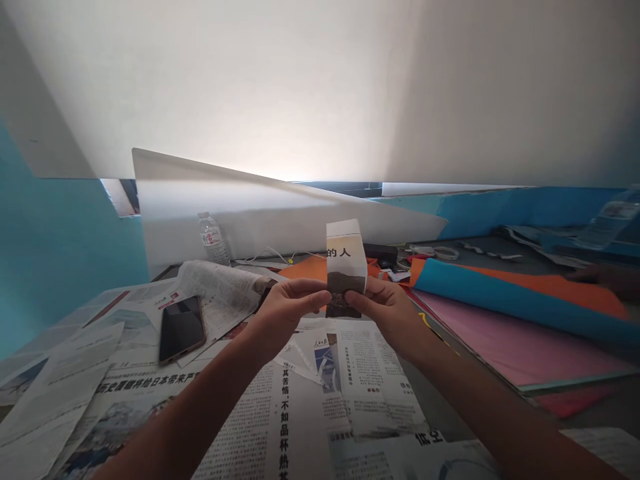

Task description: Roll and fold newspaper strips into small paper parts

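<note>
Between my two hands a folded piece of newspaper point(345, 257) stands upright, narrow and box-like, with a printed picture and two large characters on its front. My left hand point(297, 301) pinches its lower left edge, thumb in front. On the lower right, my right hand point(387, 303) grips it with the thumb pressed on the front face. The fingers behind the paper are partly hidden. Below the hands lie spread newspaper sheets point(250, 413) covering the table.
A phone point(183, 330) lies on the newspapers at left, with a water bottle point(213, 239) behind it. Coloured paper sheets point(480, 327) are stacked at right. A tape roll point(446, 253) sits farther back. Another person's hand point(607, 277) shows at the right edge.
</note>
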`<act>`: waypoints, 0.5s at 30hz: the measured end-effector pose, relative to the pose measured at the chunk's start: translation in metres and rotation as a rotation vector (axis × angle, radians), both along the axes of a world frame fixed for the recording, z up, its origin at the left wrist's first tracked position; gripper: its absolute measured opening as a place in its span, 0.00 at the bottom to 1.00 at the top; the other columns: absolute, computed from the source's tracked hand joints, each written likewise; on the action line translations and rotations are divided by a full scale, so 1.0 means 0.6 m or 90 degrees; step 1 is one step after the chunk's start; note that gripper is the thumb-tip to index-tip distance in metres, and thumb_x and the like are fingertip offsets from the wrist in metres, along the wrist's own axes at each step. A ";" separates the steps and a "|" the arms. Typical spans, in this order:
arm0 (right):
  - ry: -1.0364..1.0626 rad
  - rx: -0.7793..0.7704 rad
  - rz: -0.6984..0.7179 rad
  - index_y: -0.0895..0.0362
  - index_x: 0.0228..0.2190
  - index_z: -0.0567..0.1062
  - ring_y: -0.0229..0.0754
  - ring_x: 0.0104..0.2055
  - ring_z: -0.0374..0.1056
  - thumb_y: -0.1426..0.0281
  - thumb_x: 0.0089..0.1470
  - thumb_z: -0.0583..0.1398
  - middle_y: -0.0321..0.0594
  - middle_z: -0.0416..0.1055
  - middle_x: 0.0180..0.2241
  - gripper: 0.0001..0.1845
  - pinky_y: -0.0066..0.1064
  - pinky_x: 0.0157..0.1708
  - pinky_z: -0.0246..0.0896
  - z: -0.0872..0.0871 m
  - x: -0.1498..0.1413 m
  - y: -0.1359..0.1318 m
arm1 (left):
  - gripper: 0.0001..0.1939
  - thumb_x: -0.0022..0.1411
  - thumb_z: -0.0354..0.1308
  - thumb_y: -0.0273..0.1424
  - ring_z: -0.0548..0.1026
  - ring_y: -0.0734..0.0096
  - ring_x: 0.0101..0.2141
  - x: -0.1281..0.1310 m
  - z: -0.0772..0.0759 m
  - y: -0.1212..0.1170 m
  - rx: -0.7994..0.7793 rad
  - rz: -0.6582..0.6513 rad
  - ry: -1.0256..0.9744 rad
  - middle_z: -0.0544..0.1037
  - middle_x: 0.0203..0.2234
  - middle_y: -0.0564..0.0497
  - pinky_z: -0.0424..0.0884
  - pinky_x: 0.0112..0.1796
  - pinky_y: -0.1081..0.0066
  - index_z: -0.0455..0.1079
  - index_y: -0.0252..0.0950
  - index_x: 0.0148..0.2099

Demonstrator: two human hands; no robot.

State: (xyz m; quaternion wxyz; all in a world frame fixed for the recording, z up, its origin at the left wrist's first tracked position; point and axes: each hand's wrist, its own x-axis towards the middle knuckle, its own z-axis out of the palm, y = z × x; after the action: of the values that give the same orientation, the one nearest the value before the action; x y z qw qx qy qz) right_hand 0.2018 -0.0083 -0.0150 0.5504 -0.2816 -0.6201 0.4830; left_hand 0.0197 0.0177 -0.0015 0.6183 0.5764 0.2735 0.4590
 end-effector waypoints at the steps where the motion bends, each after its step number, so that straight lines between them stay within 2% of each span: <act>1: 0.001 0.002 0.001 0.51 0.40 0.81 0.44 0.37 0.75 0.63 0.54 0.64 0.40 0.80 0.37 0.12 0.39 0.41 0.69 0.001 0.000 -0.001 | 0.09 0.48 0.70 0.34 0.71 0.72 0.29 0.000 -0.001 0.000 0.005 -0.012 0.001 0.78 0.25 0.51 0.65 0.36 0.71 0.80 0.37 0.33; 4: 0.006 0.008 0.006 0.51 0.39 0.81 0.44 0.38 0.75 0.63 0.54 0.64 0.39 0.80 0.36 0.11 0.39 0.42 0.68 0.000 -0.001 0.000 | 0.09 0.50 0.69 0.34 0.72 0.72 0.30 -0.001 -0.003 0.000 0.015 -0.025 0.012 0.79 0.27 0.51 0.66 0.37 0.71 0.80 0.37 0.35; 10: 0.008 0.016 -0.020 0.52 0.38 0.82 0.43 0.35 0.74 0.63 0.53 0.65 0.39 0.80 0.34 0.11 0.38 0.40 0.69 -0.007 -0.001 0.005 | 0.09 0.49 0.69 0.34 0.75 0.72 0.31 0.001 0.005 -0.006 0.023 0.026 0.088 0.81 0.29 0.49 0.68 0.37 0.73 0.80 0.35 0.33; 15: -0.069 0.037 -0.091 0.54 0.32 0.82 0.45 0.37 0.73 0.61 0.51 0.65 0.40 0.79 0.32 0.09 0.38 0.37 0.67 -0.009 0.009 0.012 | 0.10 0.46 0.70 0.34 0.76 0.69 0.30 0.004 0.013 -0.013 0.067 0.117 0.114 0.81 0.27 0.47 0.70 0.34 0.71 0.79 0.33 0.31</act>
State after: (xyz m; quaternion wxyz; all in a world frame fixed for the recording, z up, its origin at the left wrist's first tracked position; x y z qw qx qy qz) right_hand 0.2075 -0.0010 -0.0205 0.5572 -0.3348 -0.6409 0.4083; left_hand 0.0224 0.0099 0.0065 0.5154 0.6192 0.3546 0.4745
